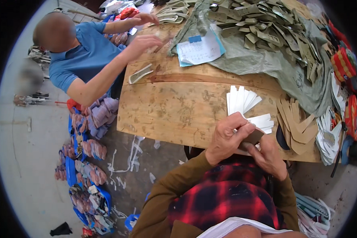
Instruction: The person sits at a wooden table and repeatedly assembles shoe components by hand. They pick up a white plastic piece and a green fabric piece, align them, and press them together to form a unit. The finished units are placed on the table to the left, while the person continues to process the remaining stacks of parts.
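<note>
Both my hands are closed on a grey-brown flat piece point(253, 137), which looks bent, at the near edge of the wooden table. My left hand point(229, 137) pinches its upper side between thumb and fingers. Lower down, my right hand point(269, 155) grips the other side. Fingers cover much of the piece, so its full shape is hidden. Just beyond my hands lie fanned-out white strips point(238, 101), and more white strips point(262, 122) sit close by. To the right of them rest several tan curved cut-outs point(302, 133).
A large heap of olive-grey shaped pieces point(265, 23) lies on a grey plastic sheet point(261, 65) at the back of the wooden table point(170, 111). Papers point(198, 51) lie beside it. A co-worker in blue point(91, 47) reaches over the left side. Bundled pieces point(93, 148) stand on the floor.
</note>
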A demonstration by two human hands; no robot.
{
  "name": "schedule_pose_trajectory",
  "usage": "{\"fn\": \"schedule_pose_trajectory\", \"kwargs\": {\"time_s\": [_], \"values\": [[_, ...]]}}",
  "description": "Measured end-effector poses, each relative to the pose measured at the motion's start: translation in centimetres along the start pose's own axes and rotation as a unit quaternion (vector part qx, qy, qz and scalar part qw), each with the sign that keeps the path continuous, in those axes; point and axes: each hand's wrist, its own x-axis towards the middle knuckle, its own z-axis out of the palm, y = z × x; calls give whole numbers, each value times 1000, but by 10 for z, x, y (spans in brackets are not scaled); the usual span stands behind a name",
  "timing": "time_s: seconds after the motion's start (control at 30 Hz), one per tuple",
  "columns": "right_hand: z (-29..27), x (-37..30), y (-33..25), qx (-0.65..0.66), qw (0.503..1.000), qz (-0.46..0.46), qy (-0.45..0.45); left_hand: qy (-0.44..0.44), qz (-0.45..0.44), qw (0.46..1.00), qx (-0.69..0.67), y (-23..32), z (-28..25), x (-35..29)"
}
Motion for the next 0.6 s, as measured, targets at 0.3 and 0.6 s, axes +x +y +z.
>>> {"fn": "schedule_pose_trajectory", "kwargs": {"time_s": [0.3,0.6], "values": [[5,7,9,-174,979,-104,33,-58,80,980,171,-15,-11,-7],[2,1,24,305,929,197,72,29,299,947,114,-32,-12,-11]]}}
